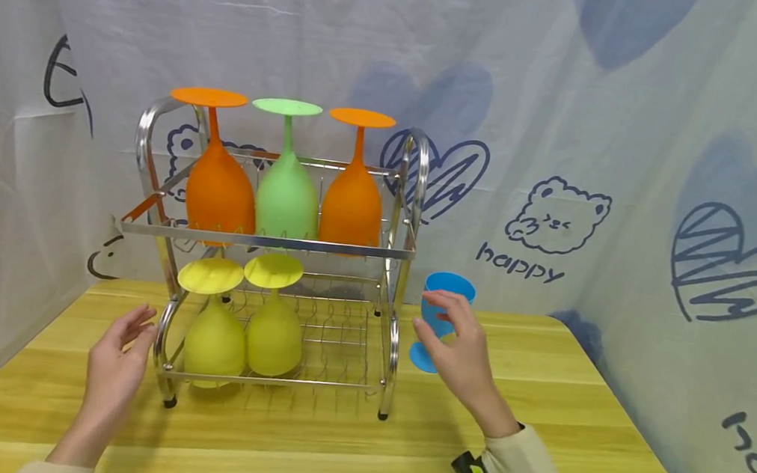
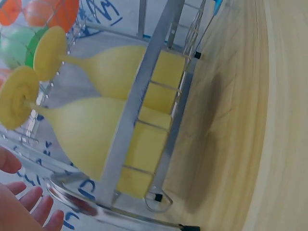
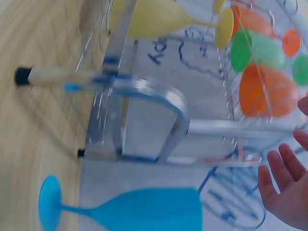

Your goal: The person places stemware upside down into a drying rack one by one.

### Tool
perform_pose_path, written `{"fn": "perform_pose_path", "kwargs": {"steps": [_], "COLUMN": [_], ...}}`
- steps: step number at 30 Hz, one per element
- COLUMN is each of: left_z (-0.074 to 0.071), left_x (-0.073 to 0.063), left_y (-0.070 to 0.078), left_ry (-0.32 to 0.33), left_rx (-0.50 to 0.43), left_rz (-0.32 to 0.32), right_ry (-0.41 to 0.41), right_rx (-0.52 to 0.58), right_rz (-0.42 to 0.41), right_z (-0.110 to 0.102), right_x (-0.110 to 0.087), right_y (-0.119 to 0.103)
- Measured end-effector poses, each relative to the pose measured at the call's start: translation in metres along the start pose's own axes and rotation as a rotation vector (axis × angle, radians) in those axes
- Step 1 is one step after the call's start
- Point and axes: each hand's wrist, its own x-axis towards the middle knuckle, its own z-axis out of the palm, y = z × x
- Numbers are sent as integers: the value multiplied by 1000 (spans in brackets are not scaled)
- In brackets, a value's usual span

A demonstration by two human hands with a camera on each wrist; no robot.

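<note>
My left hand [image 1: 113, 367] is beside the left end of a two-tier metal rack [image 1: 323, 247], fingers loosely bent and holding nothing. To the right of the rack, my right hand [image 1: 469, 361] overlaps an upright blue plastic goblet [image 1: 450, 283] in the head view. The right wrist view shows those fingers apart from the blue goblet [image 3: 149, 209], with nothing in them. Upside down on the top tier are two orange goblets [image 1: 220, 192] with a light green goblet [image 1: 287, 198] between them. Two yellow goblets [image 1: 215, 342] stand inverted at the lower tier's left.
The rack's black feet [image 1: 383, 416] rest on a wood-grain table [image 1: 305, 455]. White cloth [image 1: 555, 72] printed with hearts and bears hangs behind and at both sides. A small black object [image 1: 466, 469] is beside the right sleeve.
</note>
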Motion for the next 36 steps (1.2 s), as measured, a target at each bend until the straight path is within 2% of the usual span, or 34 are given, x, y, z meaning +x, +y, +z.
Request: {"fn": "perform_pose_path", "kwargs": {"steps": [5, 9, 15, 19, 26, 32, 36], "left_z": [3, 6, 10, 15, 22, 29, 32], "left_x": [-8, -15, -25, -32, -47, -56, -60], "left_y": [11, 19, 29, 32, 34, 36, 37], "left_ry": [33, 39, 27, 21, -22, -73, -86], "left_rx": [4, -9, -37, -72, -124, -133, -117], "left_rz": [57, 77, 86, 127, 257, 353, 393], "right_ry": [70, 102, 62, 23, -22, -56, -69], "right_rx": [-25, -31, -4, 36, 69, 88, 106], "right_rz": [210, 366, 549, 646, 723, 727, 728], "right_z": [-11, -16, -19, -15, -5, 3, 5], "right_x": [1, 2, 0, -2, -2, -3, -5], "right_y": [21, 39, 65, 80, 99, 108, 112]}}
